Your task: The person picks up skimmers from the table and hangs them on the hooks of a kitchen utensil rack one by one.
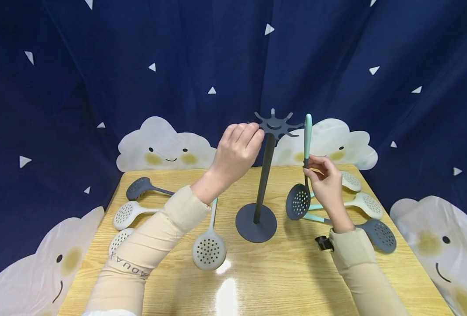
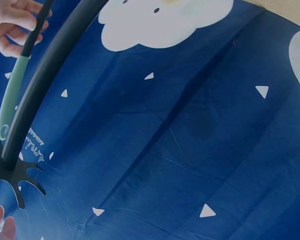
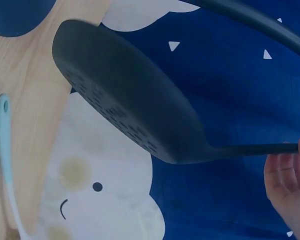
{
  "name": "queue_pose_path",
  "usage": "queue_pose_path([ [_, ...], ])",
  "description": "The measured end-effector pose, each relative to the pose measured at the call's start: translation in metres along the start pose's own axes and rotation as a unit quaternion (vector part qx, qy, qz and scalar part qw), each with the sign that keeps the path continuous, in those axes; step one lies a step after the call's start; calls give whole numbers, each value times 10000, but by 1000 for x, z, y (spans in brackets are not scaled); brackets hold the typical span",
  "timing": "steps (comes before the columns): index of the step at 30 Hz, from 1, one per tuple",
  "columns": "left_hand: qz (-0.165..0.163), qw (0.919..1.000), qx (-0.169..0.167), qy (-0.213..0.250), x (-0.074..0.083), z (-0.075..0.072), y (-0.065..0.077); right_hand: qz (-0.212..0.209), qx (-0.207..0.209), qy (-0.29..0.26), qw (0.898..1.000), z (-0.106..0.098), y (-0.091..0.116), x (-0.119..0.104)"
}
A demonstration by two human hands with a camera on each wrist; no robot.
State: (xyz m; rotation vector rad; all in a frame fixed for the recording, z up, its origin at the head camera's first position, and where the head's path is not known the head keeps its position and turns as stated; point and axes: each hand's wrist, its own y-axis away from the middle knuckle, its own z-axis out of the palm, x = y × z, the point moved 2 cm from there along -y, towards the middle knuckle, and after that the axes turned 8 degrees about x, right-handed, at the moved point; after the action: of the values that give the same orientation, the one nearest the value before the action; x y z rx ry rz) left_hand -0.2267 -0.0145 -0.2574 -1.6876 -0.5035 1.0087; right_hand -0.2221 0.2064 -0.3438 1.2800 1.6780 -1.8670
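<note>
My right hand (image 1: 327, 186) pinches a dark slotted skimmer (image 1: 297, 202) by the neck, just below its mint handle. The skimmer hangs upright beside the dark utensil stand (image 1: 265, 180), its perforated head down and above the table. In the right wrist view, the skimmer's bowl (image 3: 130, 95) is seen from the side and back. My left hand (image 1: 239, 147) grips the left edge of the stand's hooked top, fingers curled. Its fingertips (image 2: 8, 227) show at the corner of the left wrist view, partly cut off. The skimmer's handle end stands close to the right hooks, apart from them in the head view.
A pale skimmer (image 1: 208, 251) lies front-left of the stand's round base. Left on the wooden table (image 1: 272, 281) are a dark pasta server (image 1: 138, 188) and pale slotted utensils (image 1: 124, 215). More lie at right, including a dark slotted turner (image 1: 381, 236). A blue curtain hangs behind.
</note>
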Motion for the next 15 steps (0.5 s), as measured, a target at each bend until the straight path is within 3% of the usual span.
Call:
queue_pose_path([
  [3, 2, 10000, -4, 9, 0, 0, -1, -145, -11, -5, 9999, 0, 0, 0],
  [8, 9, 10000, -8, 2, 1, 0, -1, -310, -36, 95, 9995, 2, 2, -20],
  [15, -5, 10000, -16, -4, 1, -1, -1, -474, 36, 68, 9988, 4, 3, -23],
])
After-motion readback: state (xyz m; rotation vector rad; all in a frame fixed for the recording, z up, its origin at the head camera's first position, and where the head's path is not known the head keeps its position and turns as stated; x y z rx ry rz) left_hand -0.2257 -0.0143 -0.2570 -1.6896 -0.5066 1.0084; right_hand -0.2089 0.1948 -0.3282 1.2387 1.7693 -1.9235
